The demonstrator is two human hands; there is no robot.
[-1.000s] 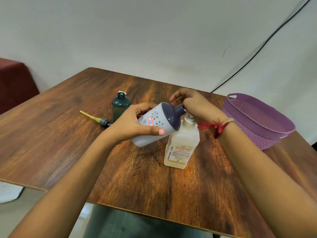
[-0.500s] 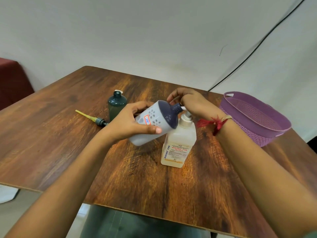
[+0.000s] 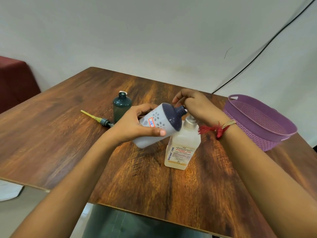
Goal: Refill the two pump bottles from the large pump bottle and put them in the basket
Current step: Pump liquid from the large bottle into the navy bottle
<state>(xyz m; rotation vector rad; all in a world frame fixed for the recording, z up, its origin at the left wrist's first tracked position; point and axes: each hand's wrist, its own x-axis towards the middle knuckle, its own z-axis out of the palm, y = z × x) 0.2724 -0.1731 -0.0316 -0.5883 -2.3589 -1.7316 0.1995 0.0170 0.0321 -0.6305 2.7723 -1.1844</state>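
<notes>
- Head view: the left grip (image 3: 135, 127) is wrapping fingers and thumb round a white cylindrical plastic bottle with a navy domed top (image 3: 159, 121). It is holding the bottle tilted, neck at the pump head of a large translucent square pump bottle (image 3: 181, 150) standing on the brown wooden desk (image 3: 51, 134).
- The right grip (image 3: 197, 105) is curling over that pump head, hiding it.
- Left of the large bottle, a dark teal open-necked plastic bottle (image 3: 121, 107) is standing upright, and a detached grey pump with a yellow tube (image 3: 101, 120) is lying just beside it.
- Right of the large bottle, a purple woven-pattern plastic basket (image 3: 248, 133) is sitting.

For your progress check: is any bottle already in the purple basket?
No: the white bottle is in the left hand, the green bottle stands on the table.
</notes>
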